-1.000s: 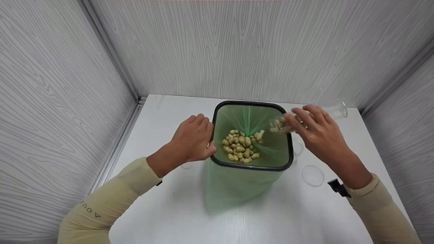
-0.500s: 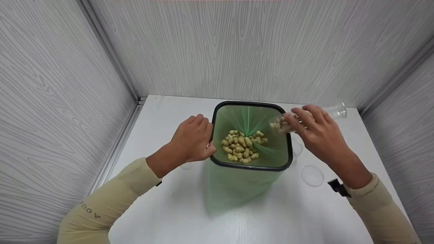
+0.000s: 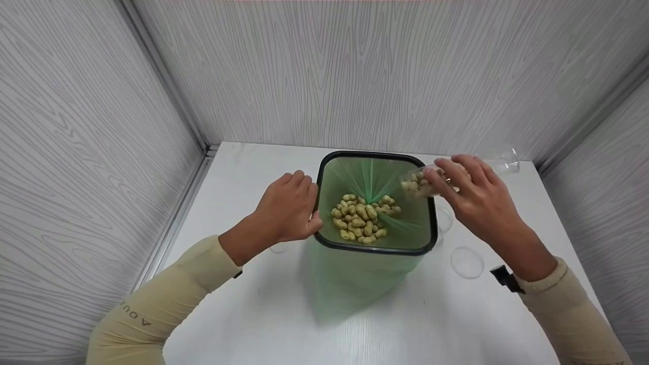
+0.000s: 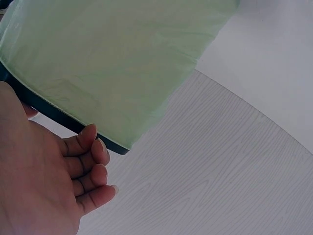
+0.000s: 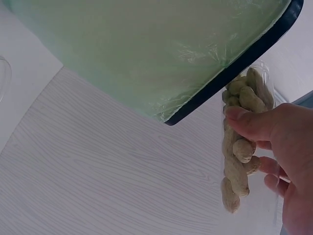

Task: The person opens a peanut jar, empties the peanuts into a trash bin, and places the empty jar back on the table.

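Observation:
A bin with a black rim (image 3: 375,250) and a green plastic liner (image 3: 355,284) stands in the middle in the head view. Unshelled peanuts (image 3: 359,222) lie heaped inside it. At the left side of the rim, my left hand (image 3: 285,209) grips the edge, its fingers curled on the rim in the left wrist view. My right hand (image 3: 476,197) holds a clear cylindrical jar (image 3: 502,161), tilted with its mouth over the bin's right side. More peanuts (image 5: 235,169) sit within the jar, some hidden behind my fingers in the head view.
On the white table (image 3: 243,314), a clear round lid or ring (image 3: 467,262) lies right of the bin. Another clear round piece (image 3: 444,219) is partly hidden by the rim. Grey wood-patterned panels (image 3: 355,71) enclose the back and sides.
A few peanuts have landed on the right side of the heap. Those in the jar have bunched near its mouth, which has shifted slightly left. My left hand has stayed put.

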Demonstrator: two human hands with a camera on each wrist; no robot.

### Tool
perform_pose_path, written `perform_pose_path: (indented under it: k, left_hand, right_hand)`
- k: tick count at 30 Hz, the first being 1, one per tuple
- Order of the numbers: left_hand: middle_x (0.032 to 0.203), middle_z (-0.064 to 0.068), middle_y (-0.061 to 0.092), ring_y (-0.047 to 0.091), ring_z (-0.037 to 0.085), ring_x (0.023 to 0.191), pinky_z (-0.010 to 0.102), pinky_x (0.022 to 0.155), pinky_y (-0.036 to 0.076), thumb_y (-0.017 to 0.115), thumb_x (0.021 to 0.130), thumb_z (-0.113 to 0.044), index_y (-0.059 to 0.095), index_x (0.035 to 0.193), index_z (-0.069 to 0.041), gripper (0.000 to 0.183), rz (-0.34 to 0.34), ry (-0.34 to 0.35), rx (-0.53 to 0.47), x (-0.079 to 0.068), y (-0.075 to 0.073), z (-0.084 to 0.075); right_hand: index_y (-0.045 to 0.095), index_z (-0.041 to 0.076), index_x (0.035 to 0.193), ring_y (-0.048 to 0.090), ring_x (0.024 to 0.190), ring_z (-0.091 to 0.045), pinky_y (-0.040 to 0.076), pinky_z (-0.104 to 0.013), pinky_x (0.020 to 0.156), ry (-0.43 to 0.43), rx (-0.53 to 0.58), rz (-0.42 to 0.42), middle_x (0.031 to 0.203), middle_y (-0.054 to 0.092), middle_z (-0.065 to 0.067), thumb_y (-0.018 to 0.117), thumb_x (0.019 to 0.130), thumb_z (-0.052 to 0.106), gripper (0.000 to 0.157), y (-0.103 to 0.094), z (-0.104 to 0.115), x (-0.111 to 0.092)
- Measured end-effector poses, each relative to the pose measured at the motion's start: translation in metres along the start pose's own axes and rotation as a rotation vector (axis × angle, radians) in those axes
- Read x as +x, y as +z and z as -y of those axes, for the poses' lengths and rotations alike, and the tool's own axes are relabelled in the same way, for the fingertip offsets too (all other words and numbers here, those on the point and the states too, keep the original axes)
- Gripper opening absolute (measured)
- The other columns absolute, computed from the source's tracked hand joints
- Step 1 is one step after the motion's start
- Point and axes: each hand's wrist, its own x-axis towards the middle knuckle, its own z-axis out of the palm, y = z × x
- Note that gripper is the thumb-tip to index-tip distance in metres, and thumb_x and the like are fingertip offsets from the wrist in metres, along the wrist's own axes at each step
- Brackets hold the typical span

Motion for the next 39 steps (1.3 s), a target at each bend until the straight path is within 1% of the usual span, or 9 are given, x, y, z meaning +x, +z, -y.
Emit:
perform_pose_path:
  k: [4,9,16,19,24,27,32,37,39]
  left_hand:
    - [0.09,0.011,0.056,0.048,0.027,0.088,0.039,0.081,0.044,0.041,0.096,-0.039,0.057,0.095,-0.003,0.039,0.01,-0.001,-0.005,0.0006,-0.0001,-0.0001]
    - [0.091,0.012,0.056,0.048,0.027,0.089,0.039,0.082,0.045,0.041,0.096,-0.039,0.058,0.097,-0.002,0.041,0.025,-0.005,-0.014,0.0003,0.0,-0.0005]
    - [0.092,0.012,0.056,0.048,0.027,0.09,0.04,0.083,0.045,0.04,0.096,-0.039,0.058,0.098,-0.002,0.041,0.04,-0.009,-0.025,0.0002,-0.0009,-0.0006]
    - [0.093,0.012,0.057,0.047,0.027,0.09,0.04,0.084,0.045,0.04,0.097,-0.039,0.058,0.098,-0.002,0.041,0.039,-0.011,-0.026,0.0003,-0.0013,-0.0006]
    - [0.094,0.013,0.058,0.048,0.027,0.091,0.04,0.085,0.046,0.041,0.097,-0.039,0.059,0.099,-0.001,0.042,0.037,-0.015,-0.025,0.0004,-0.0017,0.0]
    - [0.095,0.013,0.058,0.049,0.028,0.092,0.04,0.085,0.046,0.041,0.097,-0.039,0.059,0.101,-0.001,0.043,0.038,-0.014,-0.023,0.0006,-0.0016,0.0001]
    - [0.094,0.012,0.058,0.049,0.027,0.091,0.04,0.085,0.046,0.04,0.097,-0.04,0.059,0.1,-0.002,0.043,0.035,-0.013,-0.022,0.0004,-0.0006,-0.0004]
    - [0.094,0.012,0.057,0.049,0.027,0.091,0.04,0.086,0.047,0.04,0.096,-0.04,0.059,0.101,-0.002,0.043,0.035,-0.015,-0.029,0.0008,-0.0008,-0.0006]
    - [0.095,0.013,0.058,0.05,0.027,0.092,0.04,0.086,0.047,0.04,0.097,-0.04,0.059,0.101,-0.002,0.043,0.037,-0.017,-0.03,0.0012,-0.0009,-0.0005]
  right_hand:
    - [0.064,0.009,0.139,0.06,0.12,-0.041,0.054,-0.054,0.098,-0.028,-0.023,0.029,0.131,0.066,-0.018,0.079,0.079,-0.012,0.065,0.0,0.0002,-0.0018]
    - [0.065,0.01,0.138,0.06,0.121,-0.041,0.054,-0.054,0.098,-0.029,-0.012,0.044,0.13,0.066,-0.017,0.08,0.078,-0.012,0.065,-0.0003,0.0007,-0.0034]
    - [0.065,0.01,0.138,0.06,0.119,-0.041,0.052,-0.053,0.1,-0.035,-0.027,0.048,0.13,0.066,-0.017,0.08,0.078,-0.012,0.065,-0.0001,0.0002,-0.0043]
    - [0.065,0.01,0.138,0.059,0.119,-0.041,0.052,-0.054,0.1,-0.028,-0.03,0.043,0.131,0.066,-0.018,0.079,0.079,-0.013,0.065,-0.0001,-0.0003,-0.0045]
    - [0.065,0.01,0.137,0.059,0.119,-0.04,0.052,-0.054,0.099,-0.01,-0.03,0.033,0.131,0.066,-0.017,0.073,0.084,-0.014,0.059,-0.002,-0.0008,-0.0033]
    - [0.065,0.01,0.137,0.06,0.119,-0.04,0.053,-0.055,0.098,-0.002,-0.036,0.03,0.131,0.066,-0.017,0.071,0.085,-0.015,0.058,-0.0046,-0.0011,-0.002]
    - [0.066,0.01,0.137,0.061,0.118,-0.04,0.053,-0.055,0.096,0.008,-0.041,-0.003,0.13,0.067,-0.016,0.07,0.086,-0.014,0.057,-0.007,-0.001,0.0011]
    - [0.068,0.01,0.134,0.062,0.115,-0.04,0.054,-0.056,0.094,0.025,-0.039,-0.077,0.129,0.069,-0.016,0.071,0.087,-0.01,0.051,-0.0047,-0.0005,0.0029]
    - [0.068,0.01,0.135,0.062,0.116,-0.04,0.054,-0.056,0.096,0.014,-0.042,-0.068,0.13,0.069,-0.016,0.073,0.086,-0.011,0.053,-0.004,-0.0006,0.0016]
